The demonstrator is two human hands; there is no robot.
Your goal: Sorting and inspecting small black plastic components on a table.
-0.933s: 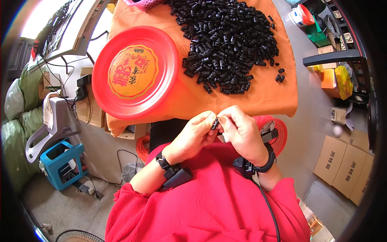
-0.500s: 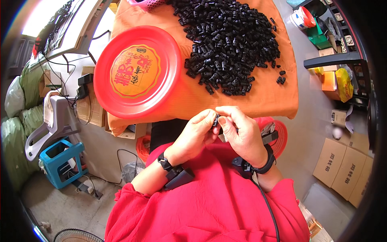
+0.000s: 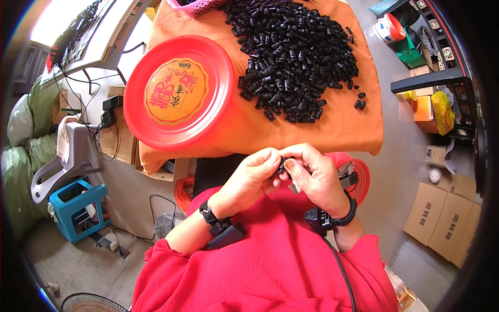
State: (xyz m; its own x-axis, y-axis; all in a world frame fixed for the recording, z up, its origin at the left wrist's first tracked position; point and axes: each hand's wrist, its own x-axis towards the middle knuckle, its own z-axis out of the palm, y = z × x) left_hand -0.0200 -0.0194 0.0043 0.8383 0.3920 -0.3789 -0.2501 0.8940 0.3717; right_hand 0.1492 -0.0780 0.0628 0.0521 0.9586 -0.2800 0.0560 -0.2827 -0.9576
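Small black part (image 3: 281, 165) is seen in the head view, held in front of the wearer's body, just off the near edge of the worktop (image 3: 358, 130). Dark, compact and apparently moulded in plastic, it is largely covered by fingertips, so its finer details cannot be made out.

It is gripped between the two hands at their meeting point. By the left hand (image 3: 252, 177) it is pinched, with the thumb laid along its near side; by the right hand (image 3: 317, 179) it is clasped from the other side, the thumb tip being pressed close against it. The fingers of both hands are closed on it, and the lower fingers are curled beneath.

The worktop is draped in orange cloth (image 3: 239, 140), softly creased and hanging over the edge. On it, a broad heap of black pieces (image 3: 296, 62) is piled, short and stubby in shape; a few loose pieces (image 3: 359, 101) are scattered to its right. To the left of the heap, a round red tray (image 3: 219, 78) is set, smooth and glossy, its centre decorated with a scalloped yellow disc. At the far edge, a pink basket (image 3: 200, 7) with perforated walls is partly shown. Both wrists are encircled by black straps (image 3: 207, 213).
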